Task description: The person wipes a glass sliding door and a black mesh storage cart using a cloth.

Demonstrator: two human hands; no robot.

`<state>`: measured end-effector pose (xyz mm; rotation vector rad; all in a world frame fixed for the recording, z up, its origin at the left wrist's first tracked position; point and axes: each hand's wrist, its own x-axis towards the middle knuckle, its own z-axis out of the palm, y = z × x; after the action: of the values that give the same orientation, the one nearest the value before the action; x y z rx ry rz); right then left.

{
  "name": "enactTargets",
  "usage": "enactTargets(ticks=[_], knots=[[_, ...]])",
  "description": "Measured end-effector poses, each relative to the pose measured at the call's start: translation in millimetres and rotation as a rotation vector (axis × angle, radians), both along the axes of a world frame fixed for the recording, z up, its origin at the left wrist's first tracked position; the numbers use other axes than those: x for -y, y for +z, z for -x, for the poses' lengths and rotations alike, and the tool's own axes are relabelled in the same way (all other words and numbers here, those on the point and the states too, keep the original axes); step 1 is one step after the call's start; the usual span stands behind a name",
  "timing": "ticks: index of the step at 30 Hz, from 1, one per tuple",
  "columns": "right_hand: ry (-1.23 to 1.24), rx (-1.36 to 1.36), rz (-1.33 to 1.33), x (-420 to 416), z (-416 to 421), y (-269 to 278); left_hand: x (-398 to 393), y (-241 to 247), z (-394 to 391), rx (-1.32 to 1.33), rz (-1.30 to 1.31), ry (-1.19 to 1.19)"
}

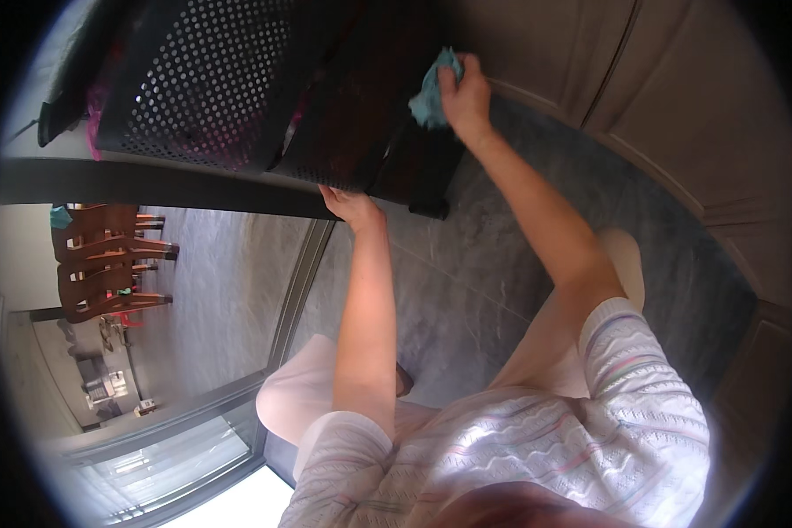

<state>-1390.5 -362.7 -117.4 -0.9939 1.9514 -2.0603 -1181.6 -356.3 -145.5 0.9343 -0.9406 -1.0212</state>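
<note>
A crumpled blue-green cloth [432,99] is bunched in my right hand [468,99], at the side of a black metal rack [402,125] near its lower end. My left hand [355,208] grips the near edge of one of the rack's shelves, and its fingertips are partly hidden behind that edge. One shelf panel [211,79] is perforated with round holes. Pink plastic [94,122] shows at the rack's upper side and through gaps between the shelves.
Wooden-looking cabinet doors [673,125] line the right side. Grey marbled tile floor [462,284] lies below me. To the left, a sliding-door track [297,290] crosses the floor, with brown wooden chairs [99,264] beyond it. A glass door panel [165,468] stands at lower left.
</note>
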Motion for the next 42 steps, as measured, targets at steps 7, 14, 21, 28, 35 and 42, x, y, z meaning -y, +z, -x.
enactTargets(ticks=[7,14,21,28,35,42], knots=[[-0.042,-0.207,0.271,27.7,17.9,88.4,-1.3,-2.3,-6.1,0.048,0.016,0.008],[0.014,-0.119,-0.059,20.5,40.0,18.6,-3.1,-1.0,1.7,-0.022,-0.064,0.004],[0.044,-0.070,0.059,17.1,11.8,78.1,-3.7,-3.2,0.2,0.056,0.032,0.019],[0.112,-0.016,0.183,33.3,43.0,72.3,-5.4,-2.6,1.0,0.100,0.023,0.014],[0.183,0.107,0.013,23.7,56.3,50.0,-7.2,-2.4,10.9,0.092,0.045,0.005],[0.098,0.085,0.196,16.7,29.7,72.2,-9.4,-3.1,6.8,0.133,0.047,0.040]])
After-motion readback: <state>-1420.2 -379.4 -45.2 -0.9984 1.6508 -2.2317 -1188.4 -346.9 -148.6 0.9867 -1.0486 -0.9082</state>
